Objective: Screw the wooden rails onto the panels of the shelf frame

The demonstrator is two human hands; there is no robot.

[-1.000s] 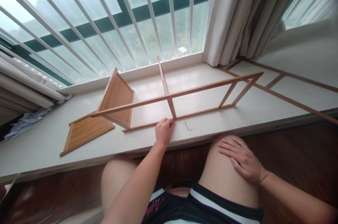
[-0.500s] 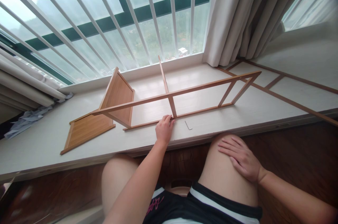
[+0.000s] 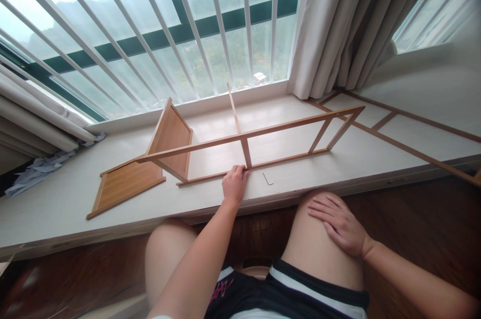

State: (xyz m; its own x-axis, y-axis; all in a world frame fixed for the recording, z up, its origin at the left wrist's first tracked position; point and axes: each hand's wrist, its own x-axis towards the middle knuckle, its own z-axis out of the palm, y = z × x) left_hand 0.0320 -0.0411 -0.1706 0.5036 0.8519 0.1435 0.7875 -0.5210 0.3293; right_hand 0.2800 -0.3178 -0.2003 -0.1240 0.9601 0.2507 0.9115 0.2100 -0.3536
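A partly built wooden frame [image 3: 263, 131] of thin bamboo-coloured bars lies on its side on the white window ledge [image 3: 56, 204]. My left hand [image 3: 233, 185] rests with its fingers curled over the frame's near bottom bar, beside the middle upright. A small metal hex key [image 3: 268, 179] lies on the ledge just right of that hand. My right hand [image 3: 338, 224] lies flat and open on my right knee, holding nothing. A wooden panel [image 3: 171, 138] stands at the frame's left end and another panel [image 3: 126, 189] lies flat beside it.
White window bars [image 3: 210, 23] and glass rise behind the ledge. A beige curtain [image 3: 338, 23] hangs at the right. Another wooden frame [image 3: 406, 138] lies flat on the ledge's right side. Crumpled paper [image 3: 41, 171] sits at the far left. Dark wooden floor lies below.
The view has tilted slightly up. Both hands stay where they were.
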